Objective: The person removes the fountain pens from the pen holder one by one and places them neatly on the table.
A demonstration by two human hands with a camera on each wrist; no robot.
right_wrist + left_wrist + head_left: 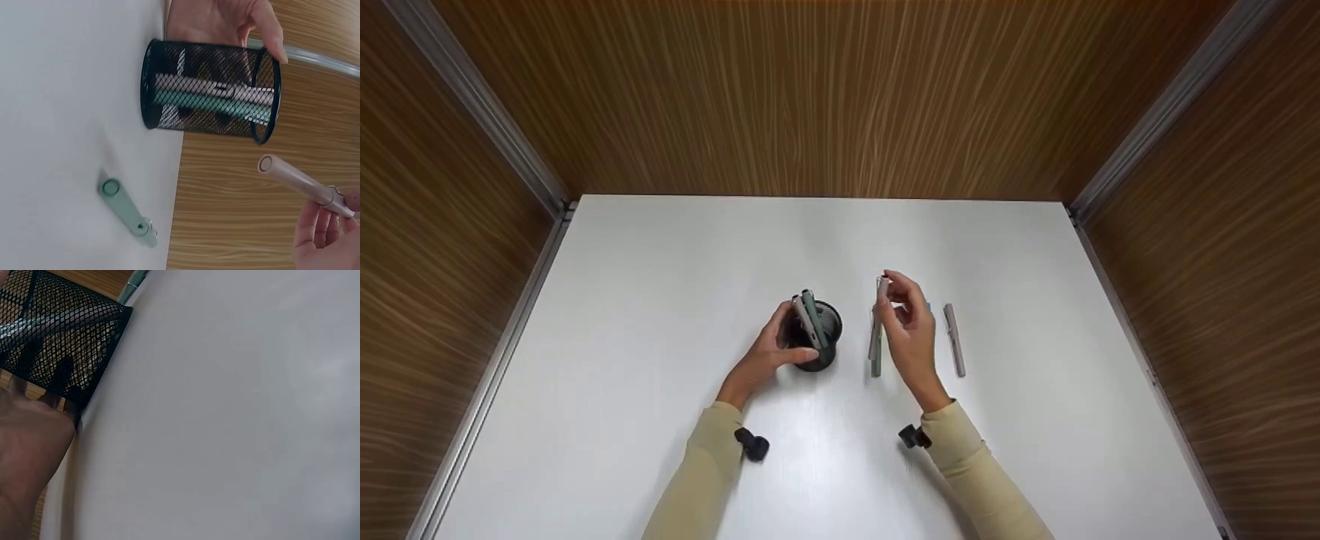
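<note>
A black mesh pen cup (817, 337) stands mid-table with a grey pen (804, 319) and a green pen (813, 315) leaning in it. My left hand (777, 346) grips the cup's left side, its thumb over the rim (271, 35); the left wrist view shows the mesh (62, 337) against my palm (28, 450). My right hand (905, 315) hovers just right of the cup. It pinches a pale pinkish-grey pen (298, 184) by one end, lifted off the table. Below it a green pen (127, 212) lies on the table beside the cup.
Another grey pen (954, 339) lies on the white table (660, 285) right of my right hand. Something bluish (928, 307) peeks out behind that hand. Wood-grain walls with metal corner strips (480, 105) enclose the table on three sides.
</note>
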